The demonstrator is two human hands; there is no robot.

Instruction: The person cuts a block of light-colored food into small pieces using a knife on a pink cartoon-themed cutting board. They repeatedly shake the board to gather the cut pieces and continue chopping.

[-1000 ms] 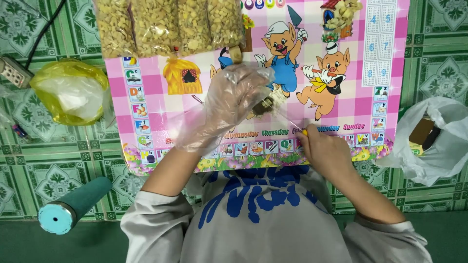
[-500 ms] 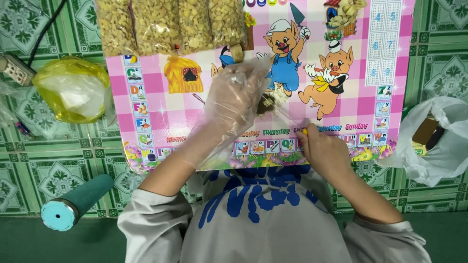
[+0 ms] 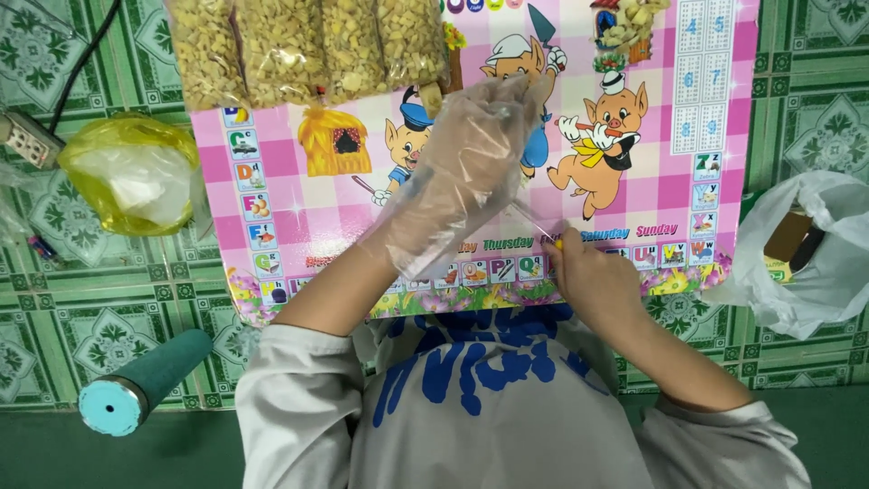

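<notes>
My left hand point(image 3: 471, 154) wears a loose clear plastic glove and reaches forward over a pink cartoon mat point(image 3: 290, 172), fingers stretched toward several clear bags of yellow snack pieces point(image 3: 299, 45) along the mat's far edge. Whether it holds anything is hidden under the glove. My bare right hand point(image 3: 593, 281) rests at the mat's near edge. It pinches a thin clear plastic bag point(image 3: 529, 217) that runs up toward the gloved hand, with a small yellow bit at the fingertips.
A yellow plastic bag point(image 3: 127, 172) with white contents lies left of the mat, a power strip point(image 3: 27, 136) beyond it. A teal cylinder point(image 3: 145, 385) lies at the near left. A white plastic bag point(image 3: 815, 263) sits on the right. Loose snack pieces point(image 3: 634, 18) lie at the mat's far right.
My gloved left hand has stretched forward and to the right, away from my right hand and toward the snack bags. My right hand has barely moved.
</notes>
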